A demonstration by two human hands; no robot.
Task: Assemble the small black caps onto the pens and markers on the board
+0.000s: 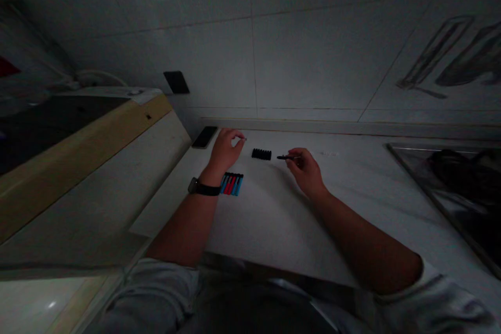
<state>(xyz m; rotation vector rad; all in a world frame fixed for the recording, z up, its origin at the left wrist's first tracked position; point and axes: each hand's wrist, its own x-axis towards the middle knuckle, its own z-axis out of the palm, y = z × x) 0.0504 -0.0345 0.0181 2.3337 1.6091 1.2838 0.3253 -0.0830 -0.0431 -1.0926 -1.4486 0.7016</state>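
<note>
My left hand [227,147] is over the back of the white counter, thumb and forefinger pinched together at a tiny thing too small to name. My right hand [307,169] grips a slim dark pen-like piece [285,157] between thumb and fingers, its tip pointing left. Between the two hands sits a short black ridged block [261,154], touched by neither. Below my left hand, beside the wrist with the watch [194,185], lies a row of several blue and red sticks with black ends [232,184]; the wrist partly covers the row.
A dark phone [204,137] lies at the counter's back left. A wood-edged cabinet [156,109] stands at the left, and a tiled wall [305,62] rises behind. At right, a metal-rimmed recess [415,177] holds dark coiled things [454,167].
</note>
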